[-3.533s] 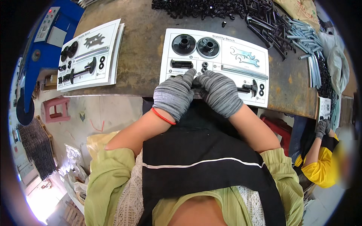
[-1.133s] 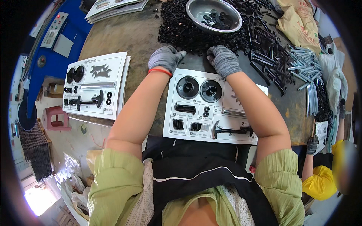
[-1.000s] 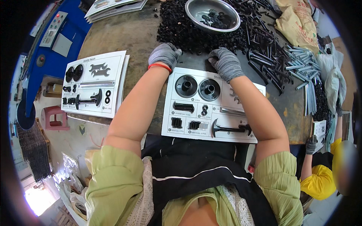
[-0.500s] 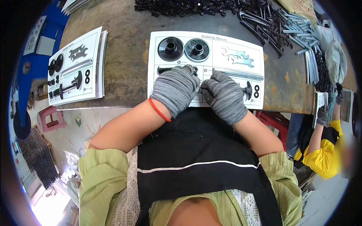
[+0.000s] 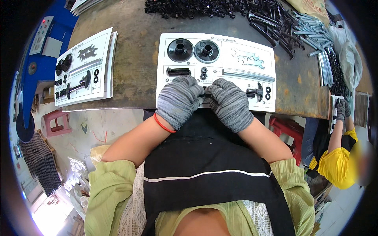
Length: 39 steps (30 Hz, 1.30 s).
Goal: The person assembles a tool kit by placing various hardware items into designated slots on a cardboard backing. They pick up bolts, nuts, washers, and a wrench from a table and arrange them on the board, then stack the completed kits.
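Both gloved hands meet above the lower middle of a white card (image 5: 216, 67). My left hand (image 5: 180, 98) has its fingers closed, their tips at a small black part (image 5: 205, 91). From the other side my right hand (image 5: 229, 103) pinches at this part too; the fingers hide most of it. Behind my left hand lie black bolts (image 5: 178, 71) and black nuts (image 5: 203, 73). Two black round bases (image 5: 207, 51), flat wrenches (image 5: 248, 58) and a silver rod (image 5: 248, 75) fill the card's far side. By my right hand are a black T-handled knob (image 5: 256, 92) and black rings (image 5: 268, 93).
At the left stands a stack of similar cards (image 5: 84, 69). Heaped black fittings (image 5: 193, 8), black levers (image 5: 271, 29) and silver tubes (image 5: 315, 33) cover the table's far side. A person in a yellow sleeve (image 5: 336, 165) works at the right. Red stools (image 5: 286, 131) stand below the table edge.
My left hand has drawn nearer to me, uncovering the bolts and nuts. The right hand has shifted left and nearer, and the fingertips of both hands now meet. The whole view has shifted slightly.
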Each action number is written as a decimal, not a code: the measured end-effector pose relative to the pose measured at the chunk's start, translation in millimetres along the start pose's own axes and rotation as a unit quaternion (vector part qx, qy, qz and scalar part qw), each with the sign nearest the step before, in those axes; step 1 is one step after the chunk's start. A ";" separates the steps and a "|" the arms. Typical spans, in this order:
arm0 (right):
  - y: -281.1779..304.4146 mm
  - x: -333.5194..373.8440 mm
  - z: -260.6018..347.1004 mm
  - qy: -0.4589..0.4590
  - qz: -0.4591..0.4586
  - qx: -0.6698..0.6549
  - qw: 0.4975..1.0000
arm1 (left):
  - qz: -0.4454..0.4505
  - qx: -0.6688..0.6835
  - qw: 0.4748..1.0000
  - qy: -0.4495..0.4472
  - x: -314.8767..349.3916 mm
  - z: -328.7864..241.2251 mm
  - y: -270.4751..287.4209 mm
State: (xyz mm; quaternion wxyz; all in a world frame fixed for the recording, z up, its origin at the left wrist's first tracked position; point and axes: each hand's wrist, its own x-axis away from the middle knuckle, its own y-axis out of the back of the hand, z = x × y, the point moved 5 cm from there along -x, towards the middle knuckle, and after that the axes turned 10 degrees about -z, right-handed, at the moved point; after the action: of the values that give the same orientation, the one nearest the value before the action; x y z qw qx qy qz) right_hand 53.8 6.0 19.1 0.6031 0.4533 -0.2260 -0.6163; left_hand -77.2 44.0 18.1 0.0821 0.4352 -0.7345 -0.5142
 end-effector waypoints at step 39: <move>56.2 -20.1 -215.8 -0.195 -0.122 0.100 0.968 | 0.237 0.449 0.727 0.462 101.7 39.5 26.4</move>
State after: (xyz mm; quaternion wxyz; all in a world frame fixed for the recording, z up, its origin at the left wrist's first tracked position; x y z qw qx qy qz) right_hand 260.7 73.3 -33.9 0.4190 0.4064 -0.3424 -0.7363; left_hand -176.0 -0.2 -11.3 0.3256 0.4166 -0.8303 0.1762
